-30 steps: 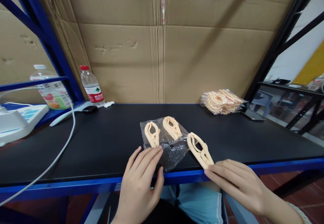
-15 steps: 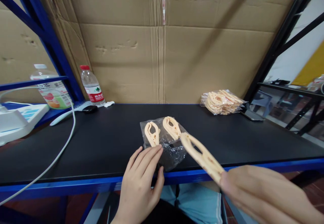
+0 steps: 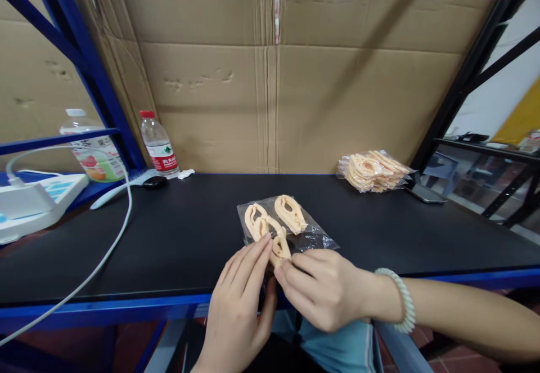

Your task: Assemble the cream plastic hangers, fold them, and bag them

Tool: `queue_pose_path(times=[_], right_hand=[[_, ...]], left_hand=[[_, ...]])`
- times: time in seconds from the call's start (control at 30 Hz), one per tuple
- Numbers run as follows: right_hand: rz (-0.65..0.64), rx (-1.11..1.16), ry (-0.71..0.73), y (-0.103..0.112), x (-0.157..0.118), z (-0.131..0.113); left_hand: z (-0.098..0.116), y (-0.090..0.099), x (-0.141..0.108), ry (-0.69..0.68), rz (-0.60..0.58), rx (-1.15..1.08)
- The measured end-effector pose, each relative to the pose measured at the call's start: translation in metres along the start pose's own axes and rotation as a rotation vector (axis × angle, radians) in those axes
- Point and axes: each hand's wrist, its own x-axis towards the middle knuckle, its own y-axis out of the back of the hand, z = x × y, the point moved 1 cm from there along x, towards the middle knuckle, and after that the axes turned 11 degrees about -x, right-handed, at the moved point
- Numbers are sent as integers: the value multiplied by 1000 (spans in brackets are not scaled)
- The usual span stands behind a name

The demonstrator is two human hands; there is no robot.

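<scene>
A clear plastic bag lies near the table's front edge, with a cream folding hanger at its right side and another cream folding hanger at its left. A third cream hanger overlaps the left one, slanting toward me. My right hand pinches its near end between thumb and fingers. My left hand rests over the bag's near left part, fingers stretched on top and thumb lower at the near edge, holding the bag. Its fingertips touch the third hanger. Both hands hide the bag's near edge.
Bagged cream hangers are piled at the back right, beside a flat dark device. A red-capped water bottle, a white-handled brush and a white cable are on the left. Cardboard walls the back.
My right hand has moved left and inward, bringing the third hanger from the right onto the bag over the left hanger. My left hand has stayed nearly in place.
</scene>
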Motion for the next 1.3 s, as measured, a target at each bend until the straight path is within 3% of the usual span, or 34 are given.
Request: queue_pose_path(times=[0.27, 0.53, 0.87, 1.3], right_hand=[[18, -170, 27, -32, 22, 4], [31, -144, 13, -44, 23, -1], [-250, -4, -59, -49, 16, 5], [-360, 138, -159, -38, 13, 10]], left_hand=[[-2, -1, -1, 51, -6, -40], [0, 1, -1, 96, 6, -73], [2, 2, 1, 100, 4, -93], [1, 3, 0, 125, 10, -135]])
